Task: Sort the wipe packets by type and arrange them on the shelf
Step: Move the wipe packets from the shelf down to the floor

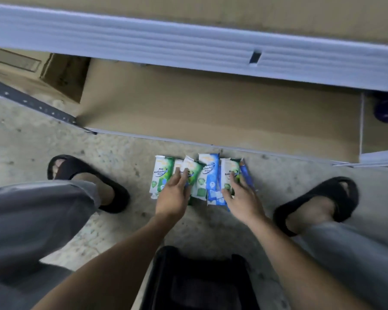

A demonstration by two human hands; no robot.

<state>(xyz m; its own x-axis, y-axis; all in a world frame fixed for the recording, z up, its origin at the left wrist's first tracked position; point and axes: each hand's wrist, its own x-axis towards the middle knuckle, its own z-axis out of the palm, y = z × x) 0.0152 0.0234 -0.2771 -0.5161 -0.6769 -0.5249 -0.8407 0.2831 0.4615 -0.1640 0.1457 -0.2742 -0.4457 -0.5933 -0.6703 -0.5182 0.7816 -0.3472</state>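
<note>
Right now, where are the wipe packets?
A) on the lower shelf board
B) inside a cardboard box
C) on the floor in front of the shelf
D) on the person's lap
C: the wipe packets lie in a row on the concrete floor, just short of the lower shelf board, with the left hand and the right hand resting on them.

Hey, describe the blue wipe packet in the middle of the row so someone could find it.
On the concrete floor, just before the low cardboard-lined shelf, lies a row of wipe packets. The blue packet sits between the left hand and right hand. Its neighbours on both sides are green, and its top reaches nearest the shelf.
</note>
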